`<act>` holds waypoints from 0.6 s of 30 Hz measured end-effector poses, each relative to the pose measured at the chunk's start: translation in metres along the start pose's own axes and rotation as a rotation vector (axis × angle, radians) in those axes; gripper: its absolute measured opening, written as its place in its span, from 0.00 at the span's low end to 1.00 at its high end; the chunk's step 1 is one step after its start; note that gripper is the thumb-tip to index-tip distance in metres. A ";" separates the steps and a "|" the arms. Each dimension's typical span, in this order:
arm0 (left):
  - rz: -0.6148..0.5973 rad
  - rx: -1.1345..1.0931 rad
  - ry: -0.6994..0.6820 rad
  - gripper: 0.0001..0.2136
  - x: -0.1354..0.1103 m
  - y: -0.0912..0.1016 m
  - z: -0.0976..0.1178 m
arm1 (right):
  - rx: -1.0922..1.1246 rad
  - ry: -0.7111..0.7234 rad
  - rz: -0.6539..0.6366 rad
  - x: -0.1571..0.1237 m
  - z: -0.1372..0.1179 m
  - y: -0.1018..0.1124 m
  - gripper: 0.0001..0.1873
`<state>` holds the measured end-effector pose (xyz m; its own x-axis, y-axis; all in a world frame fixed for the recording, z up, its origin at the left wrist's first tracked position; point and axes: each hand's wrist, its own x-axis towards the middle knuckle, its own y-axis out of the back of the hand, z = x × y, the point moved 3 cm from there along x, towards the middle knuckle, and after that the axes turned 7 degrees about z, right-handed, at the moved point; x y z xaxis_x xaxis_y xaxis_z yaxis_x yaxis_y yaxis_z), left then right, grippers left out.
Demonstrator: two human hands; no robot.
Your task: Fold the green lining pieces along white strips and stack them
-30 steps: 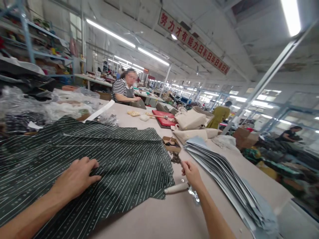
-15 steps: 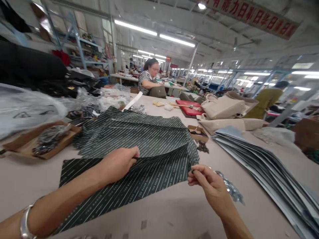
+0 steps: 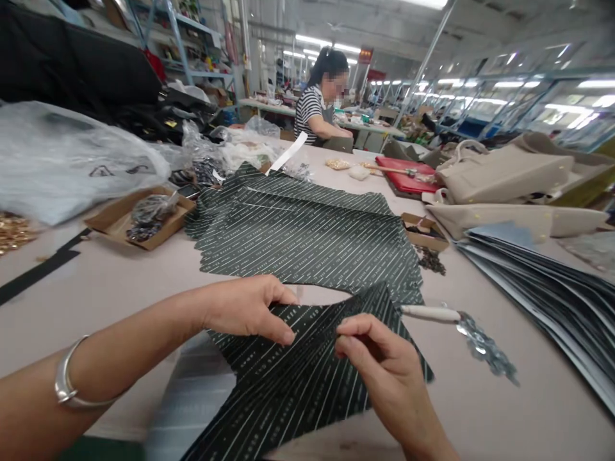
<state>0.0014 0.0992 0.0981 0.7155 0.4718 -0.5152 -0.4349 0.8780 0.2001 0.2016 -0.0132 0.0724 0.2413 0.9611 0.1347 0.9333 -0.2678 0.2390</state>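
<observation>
My left hand (image 3: pixel 254 310), with a silver bangle on its wrist, grips the upper edge of a dark fabric piece (image 3: pixel 283 384) printed with pale diagonal stripes and lettering. Its thumb lies on top and the fingers go underneath. The piece is folded and hangs toward me over the front of the table. Over its right part my right hand (image 3: pixel 379 365) is closed in a pinch, thumb against fingers; whatever is between them is too small to make out. Just beyond lies a stack of the same striped fabric (image 3: pixel 307 240) on the table.
Right of my hands lie a white-handled tool (image 3: pixel 430 312) and silver metal discs (image 3: pixel 485 346). Small cardboard boxes (image 3: pixel 425 232) of parts flank the fabric stack. Dark layered sheets (image 3: pixel 542 301) and beige bags (image 3: pixel 509 166) fill the right. A person (image 3: pixel 319 102) works across the table.
The striped piece has been lifted off the stack toward me and folded. My right hand has moved left over it, closer to my left hand. The view has turned left and down.
</observation>
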 end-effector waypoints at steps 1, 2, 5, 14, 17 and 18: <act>-0.028 -0.002 0.013 0.12 -0.004 0.000 0.000 | -0.007 -0.001 -0.013 -0.001 -0.003 -0.002 0.09; -0.051 -0.012 0.024 0.12 -0.008 0.000 0.000 | -0.012 -0.007 -0.026 -0.001 -0.006 -0.005 0.09; -0.033 -0.053 0.021 0.13 -0.010 -0.002 -0.004 | 0.015 -0.070 -0.057 -0.004 -0.007 -0.014 0.09; 0.053 -0.204 0.057 0.14 0.014 -0.022 -0.042 | 0.169 -0.294 -0.080 -0.012 0.036 -0.045 0.08; 0.061 -0.201 0.071 0.13 0.014 -0.024 -0.044 | 0.186 -0.305 -0.087 -0.012 0.038 -0.050 0.08; 0.067 -0.190 0.074 0.13 0.013 -0.024 -0.043 | 0.192 -0.307 -0.084 -0.012 0.039 -0.051 0.08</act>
<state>-0.0025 0.0812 0.0505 0.6425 0.5154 -0.5670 -0.5807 0.8103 0.0785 0.1610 -0.0083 0.0214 0.2033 0.9625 -0.1799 0.9791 -0.1979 0.0479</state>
